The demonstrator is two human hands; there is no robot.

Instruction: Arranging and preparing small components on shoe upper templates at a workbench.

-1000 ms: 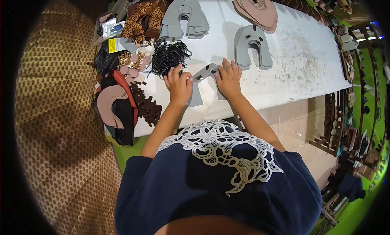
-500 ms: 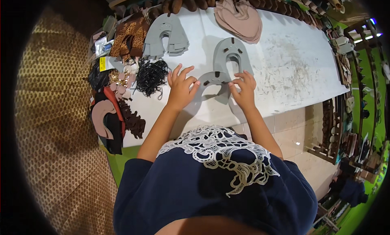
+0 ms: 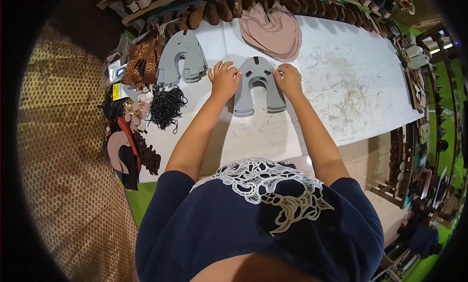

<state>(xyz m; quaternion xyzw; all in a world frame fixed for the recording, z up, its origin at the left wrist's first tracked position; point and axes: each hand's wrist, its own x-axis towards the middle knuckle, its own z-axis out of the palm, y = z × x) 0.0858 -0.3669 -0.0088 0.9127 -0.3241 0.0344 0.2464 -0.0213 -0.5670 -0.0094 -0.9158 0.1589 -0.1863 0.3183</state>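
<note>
white surface (image 3: 324, 109), pink stack (image 3: 270, 38), and just on the body side of the pink stack, an arch-shaped gray stack (image 3: 244, 94) between left hand (image 3: 226, 81) and right hand (image 3: 291, 81).
left of the pink stack, a second gray stack (image 3: 169, 58); lower left of the pink stack, a heap of black strings (image 3: 166, 106). below the pink stack's left edge, left fingers loosely spread, thumb tip at or just beside the gray edge; below the pink stack's right part, right thumb and fingertips drawn narrow at the opposite edge, hard to say whether pinching or merely touching. smallest, dark patches (image 3: 256, 61) on the top piece. for an apparent squaring-up, probably best: press evenly from both sides, align the curve first, then the slightly offset legs, without rubbing the patches.
</note>
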